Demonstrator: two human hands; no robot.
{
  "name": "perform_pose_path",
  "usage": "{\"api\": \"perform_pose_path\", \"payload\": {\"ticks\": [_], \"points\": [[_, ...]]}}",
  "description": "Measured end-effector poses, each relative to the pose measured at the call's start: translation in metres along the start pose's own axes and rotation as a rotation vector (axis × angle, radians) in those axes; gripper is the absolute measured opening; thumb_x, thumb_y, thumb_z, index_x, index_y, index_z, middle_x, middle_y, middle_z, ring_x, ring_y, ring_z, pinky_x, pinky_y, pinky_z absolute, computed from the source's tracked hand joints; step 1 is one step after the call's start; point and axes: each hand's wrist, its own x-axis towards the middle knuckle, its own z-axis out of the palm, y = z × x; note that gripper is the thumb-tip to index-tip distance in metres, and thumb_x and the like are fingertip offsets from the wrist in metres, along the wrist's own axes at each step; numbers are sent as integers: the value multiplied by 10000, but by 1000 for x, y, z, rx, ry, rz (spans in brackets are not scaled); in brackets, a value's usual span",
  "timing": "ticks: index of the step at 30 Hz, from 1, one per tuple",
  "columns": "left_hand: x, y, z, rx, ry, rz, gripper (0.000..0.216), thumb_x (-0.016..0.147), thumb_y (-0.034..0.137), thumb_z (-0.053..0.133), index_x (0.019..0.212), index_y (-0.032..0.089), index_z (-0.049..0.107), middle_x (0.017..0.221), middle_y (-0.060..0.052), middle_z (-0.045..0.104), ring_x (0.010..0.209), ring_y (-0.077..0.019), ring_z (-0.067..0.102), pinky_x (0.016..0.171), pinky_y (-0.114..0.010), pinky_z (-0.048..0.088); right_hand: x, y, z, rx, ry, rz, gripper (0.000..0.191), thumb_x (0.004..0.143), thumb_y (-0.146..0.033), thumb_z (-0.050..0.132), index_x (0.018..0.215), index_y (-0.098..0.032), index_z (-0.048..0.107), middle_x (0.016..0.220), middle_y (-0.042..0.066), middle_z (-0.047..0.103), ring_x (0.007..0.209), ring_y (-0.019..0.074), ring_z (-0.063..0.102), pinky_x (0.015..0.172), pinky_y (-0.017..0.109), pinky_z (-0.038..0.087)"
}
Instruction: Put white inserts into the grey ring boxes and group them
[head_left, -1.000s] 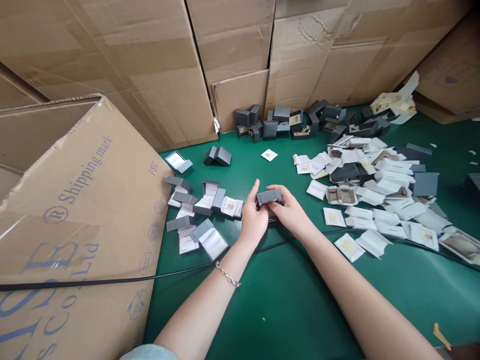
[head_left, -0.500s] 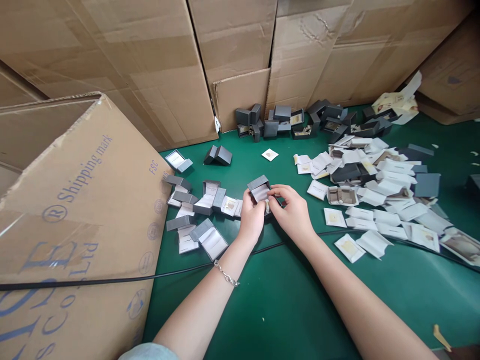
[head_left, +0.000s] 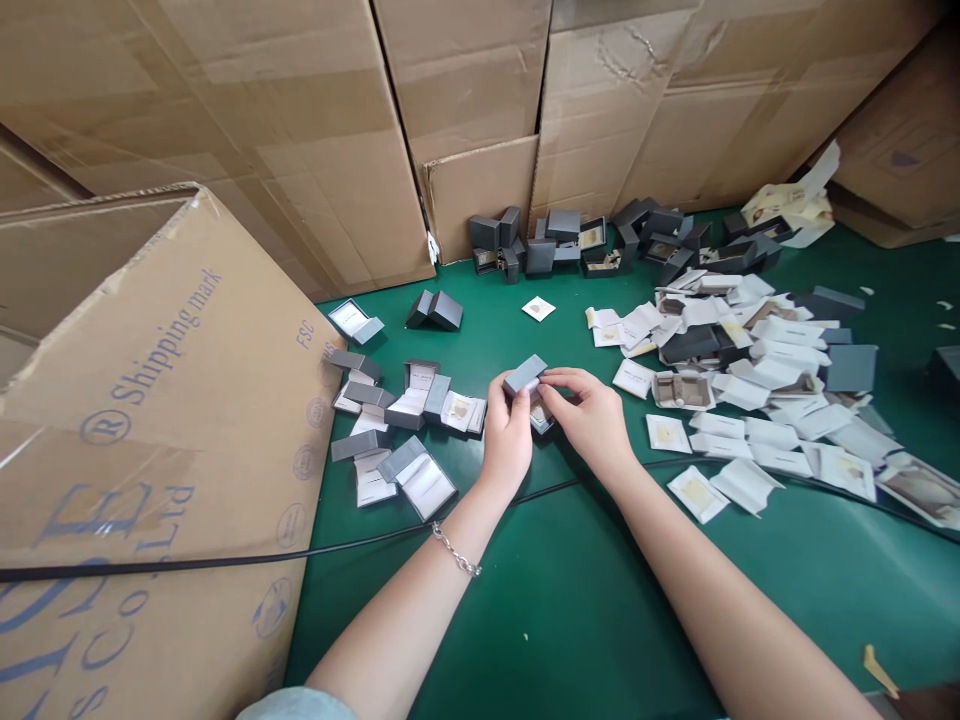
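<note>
Shipping cartons (head_left: 225, 400) around a green worktable (head_left: 570, 600) suggest a workshop.

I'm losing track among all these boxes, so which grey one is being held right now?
The open grey box between the left hand and right hand. That sets it apart: no hand holds the other grey boxes.

Green desk (head_left: 525, 600), grey boxes, white papers

The held box (head_left: 526, 373) has a grey lid and some white inside. The open boxes (head_left: 410, 400) on the left are grey outside and white inside. The boxes at the back (head_left: 540, 257) are dark grey, almost black. The papers (head_left: 750, 485) on the right are white, and a card (head_left: 697, 495) has a pale yellow patch. The cord (head_left: 300, 555) is black. The bracelet (head_left: 455, 550) is silver. The sleeve (head_left: 300, 706) is light blue-grey. The big carton (head_left: 247, 420) is plain brown with blue letters
</note>
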Motion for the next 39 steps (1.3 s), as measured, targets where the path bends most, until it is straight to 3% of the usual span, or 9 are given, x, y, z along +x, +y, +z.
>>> {"api": "perform_pose_path", "payload": {"ticks": [4, 9, 14, 20, 24, 29, 33, 36, 39], "points": [[-2, 1, 0, 68, 21, 45, 181, 871, 250, 452, 1045, 212, 487, 1100, -45, 565, 1041, -153, 542, 904, -273, 429, 2, 2, -7, -130, 27, -149, 180, 759, -295, 565, 728, -228, 729, 937, 32, 700, 919, 214, 618, 875, 371, 465], [0, 0, 0, 9, 65, 13, 170, 865, 260, 461, 1025, 216, 497, 1064, -40, 581, 993, -151, 566, 869, -274, 451, 1, 2, -7, -168, 38, -239, 173, 763, -295, 574, 739, -235, 734, 973, 29, 696, 928, 215, 610, 851, 370, 483], [2, 0, 0, 10, 110, 20, 146, 859, 234, 460, 994, 206, 510, 1034, -38, 609, 971, -148, 576, 875, -272, 440, 0, 0, -2, -63, 3, -124, 148, 732, -298, 597, 771, -231, 722, 1019, 34, 677, 956, 214, 602, 884, 378, 463], [3, -4, -1, 57, 124, 71, 144, 859, 245, 458, 985, 205, 516, 1045, -40, 594, 968, -143, 564, 871, -264, 434, 2, -1, 0, 263, -168, 148, 158, 660, -336, 637, 710, -194, 686, 1082, 59, 636, 925, 208, 608, 753, 322, 494], [3, -1, 0, 26, 113, 77, 136, 856, 228, 452, 971, 198, 519, 989, -37, 601, 898, -132, 576, 834, -258, 448, 1, -5, 1, 368, -236, 168, 130, 655, -305, 624, 645, -178, 650, 1077, 57, 630, 926, 194, 605, 749, 284, 495], [1, 2, 0, 25, 121, 33, 133, 854, 223, 450, 959, 203, 530, 993, -29, 609, 925, -143, 574, 838, -262, 448, -1, -12, 0, 330, -166, 164, 144, 669, -310, 584, 648, -167, 582, 1040, 71, 639, 882, 188, 602, 678, 269, 489], [2, 0, -1, 11, 145, -10, 169, 866, 284, 452, 987, 214, 548, 1031, -32, 612, 978, -159, 565, 835, -260, 447, 0, -7, 1, 338, -174, 197, 245, 643, -333, 627, 811, -177, 543, 1027, 69, 631, 749, 146, 593, 599, 256, 484], [3, -2, -1, -3, 153, -25, 178, 864, 297, 461, 997, 218, 549, 1020, -30, 610, 969, -155, 565, 826, -254, 451, 1, 0, 3, 295, -249, 224, 392, 643, -310, 635, 1003, -186, 545, 1032, 63, 630, 635, 109, 571, 624, 274, 494], [2, -3, 0, -20, 133, -6, 152, 852, 264, 470, 978, 213, 540, 1022, -28, 593, 959, -148, 564, 822, -254, 460, 1, 2, 3, 225, -308, 214, 410, 672, -270, 590, 1074, -194, 574, 1028, 59, 645, 643, 113, 579, 664, 285, 493]]}}
